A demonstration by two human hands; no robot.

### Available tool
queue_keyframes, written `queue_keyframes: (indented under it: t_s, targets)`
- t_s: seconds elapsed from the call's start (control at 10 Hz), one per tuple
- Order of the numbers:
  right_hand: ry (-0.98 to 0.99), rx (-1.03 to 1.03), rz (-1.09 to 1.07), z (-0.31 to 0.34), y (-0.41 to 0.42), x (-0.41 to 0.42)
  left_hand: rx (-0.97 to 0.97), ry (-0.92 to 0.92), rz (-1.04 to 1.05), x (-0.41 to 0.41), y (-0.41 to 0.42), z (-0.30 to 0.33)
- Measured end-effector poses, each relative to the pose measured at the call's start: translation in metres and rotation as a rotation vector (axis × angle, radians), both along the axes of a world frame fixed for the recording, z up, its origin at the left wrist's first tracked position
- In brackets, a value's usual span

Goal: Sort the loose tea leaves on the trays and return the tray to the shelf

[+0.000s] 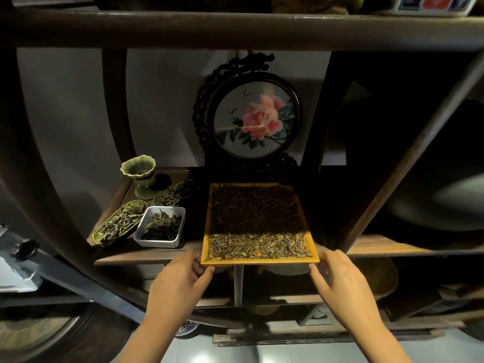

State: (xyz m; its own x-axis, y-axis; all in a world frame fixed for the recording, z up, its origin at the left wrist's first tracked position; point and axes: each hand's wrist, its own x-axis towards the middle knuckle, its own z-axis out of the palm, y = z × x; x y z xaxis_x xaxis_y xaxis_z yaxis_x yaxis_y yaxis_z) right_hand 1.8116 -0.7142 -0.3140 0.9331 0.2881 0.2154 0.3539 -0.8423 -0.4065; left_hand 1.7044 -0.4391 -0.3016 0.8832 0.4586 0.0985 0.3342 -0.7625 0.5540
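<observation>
A yellow rectangular tray point(205, 231) covered with loose tea leaves point(258, 244) lies on the wooden shelf point(146, 258), its near edge jutting slightly over the shelf front. My left hand point(180, 277) pinches the tray's near left corner, thumb at the front edge. My right hand point(340, 276) grips the near right corner in the same way. The far half of the tray is in shadow.
Left of the tray sit a white square dish point(159, 227) of green leaves, two small woven scoops point(119, 222) of leaves and a green ceramic cup point(140, 174). A round framed peony embroidery point(255, 119) stands right behind the tray. Lower shelves hold dim objects.
</observation>
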Motion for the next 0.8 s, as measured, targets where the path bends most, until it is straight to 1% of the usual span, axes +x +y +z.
queue_keyframes:
  t_s: [0.2,0.5,0.6,0.7,0.8]
  targets:
    - [0.026,-0.002,-0.051,-0.003,0.010,0.008,-0.016,-0.003,0.014,0.012,0.004,-0.003]
    - [0.078,-0.033,-0.099,0.000,0.014,-0.005,0.019,0.009,-0.008,0.010,0.008,-0.007]
    - [0.058,-0.099,-0.139,0.002,0.014,-0.015,0.042,0.026,-0.052,0.010,0.011,-0.010]
    - [0.046,-0.127,-0.142,0.004,0.017,-0.030,0.061,0.021,-0.077,0.007,0.011,-0.010]
    - [0.014,-0.117,-0.081,0.006,0.022,-0.042,0.082,0.034,-0.081,0.002,0.007,-0.007]
